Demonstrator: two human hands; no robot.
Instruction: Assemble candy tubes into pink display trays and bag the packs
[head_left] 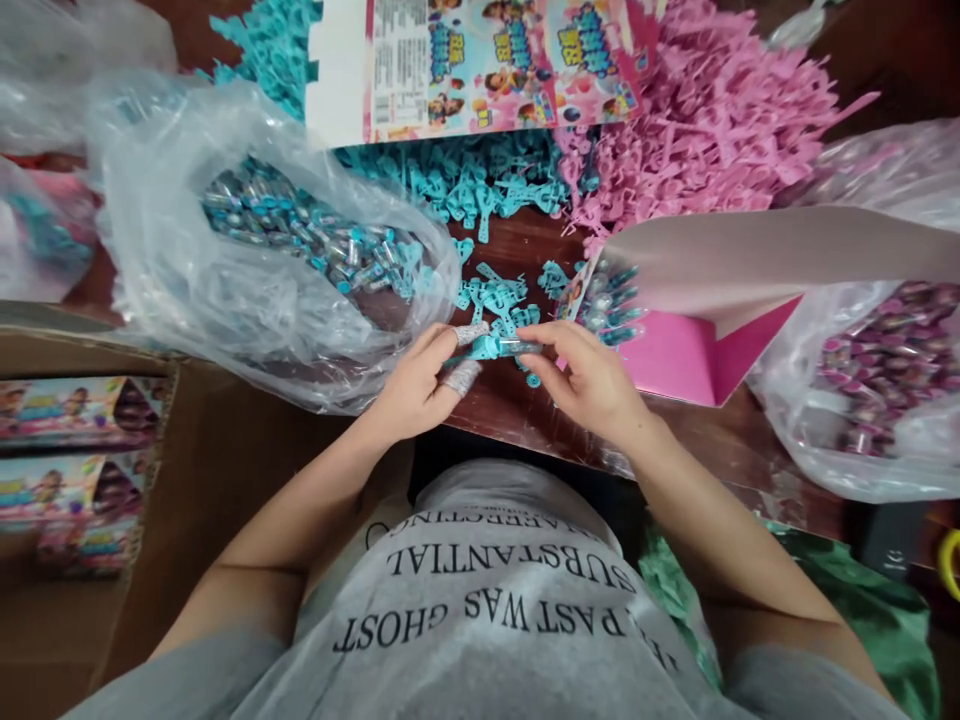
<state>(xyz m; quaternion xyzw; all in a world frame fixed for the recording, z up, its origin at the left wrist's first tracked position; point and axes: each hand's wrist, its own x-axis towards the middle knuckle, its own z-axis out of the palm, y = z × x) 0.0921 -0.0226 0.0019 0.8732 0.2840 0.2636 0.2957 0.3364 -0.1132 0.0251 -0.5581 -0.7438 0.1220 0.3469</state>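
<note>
My left hand, with whitish wrapping on its thumb and a finger, pinches a teal plastic piece. Against that piece sits a small clear tube, its right end between the thumb and fingers of my right hand. The two parts line up in a row and touch; whether they are locked together I cannot tell. Loose teal plastic pieces lie on the dark red table just beyond my fingers. Beside my right hand, an open pink-lined box holds several teal-and-clear tubes in a row.
A clear plastic bag of teal-ended tubes spreads at the left, another bag of purple-pink tubes at the right. Behind are heaps of teal and pink pieces under a printed carton. A cardboard box with packed boxes stands lower left.
</note>
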